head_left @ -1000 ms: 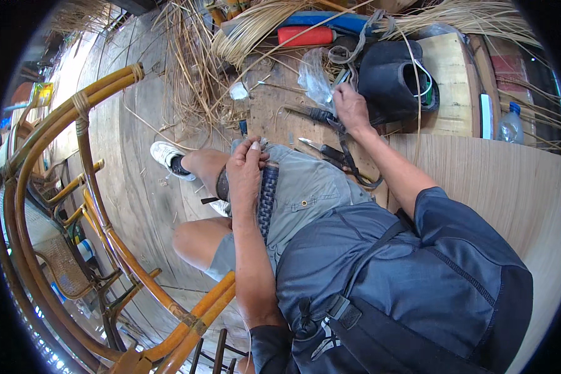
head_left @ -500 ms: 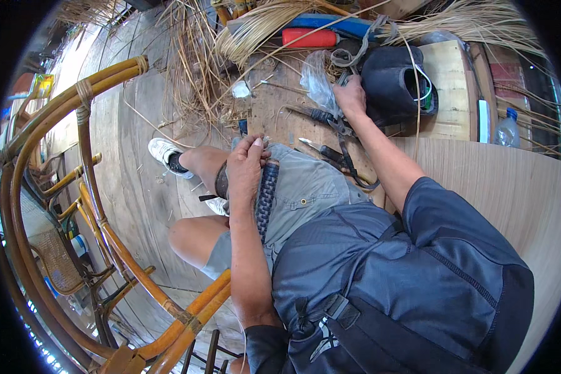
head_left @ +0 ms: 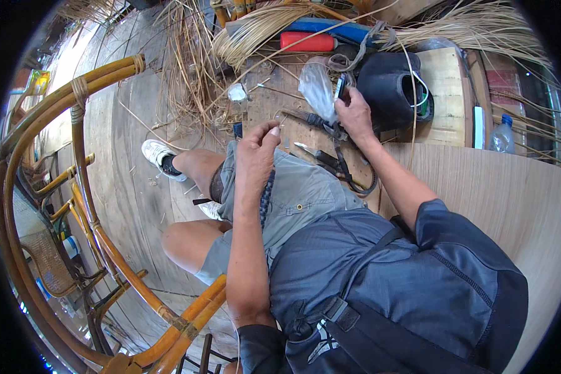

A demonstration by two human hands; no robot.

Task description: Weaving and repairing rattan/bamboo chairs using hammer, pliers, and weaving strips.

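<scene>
My left hand (head_left: 255,149) is raised above my thigh, its thumb and fingers pinched on a tiny pale thing too small to name. Beneath that wrist, a dark braided cord-like piece (head_left: 266,199) lies against my shorts, partly covered. To the right, my right hand (head_left: 355,115) grips a slim dark object (head_left: 341,86) with a pale edge, whose kind I cannot make out. A clear plastic bag (head_left: 316,90) lies just left of it, and a black open-mouthed container (head_left: 386,81) stands to its right. Below lie a knife with a black handle (head_left: 328,159) and other dark tools (head_left: 321,118).
A curved rattan chair frame (head_left: 100,230) fills the left side. Bundled cane strands (head_left: 255,37), a red bottle (head_left: 307,42) and loose fibres (head_left: 193,68) lie at the far side. A clear bottle (head_left: 503,134) stands by a wood-grain board (head_left: 486,181) on the right.
My right hand has drawn back from beside the black container and lifted the slim dark object into view. My left hand has moved slightly right and up, covering more of the braided piece.
</scene>
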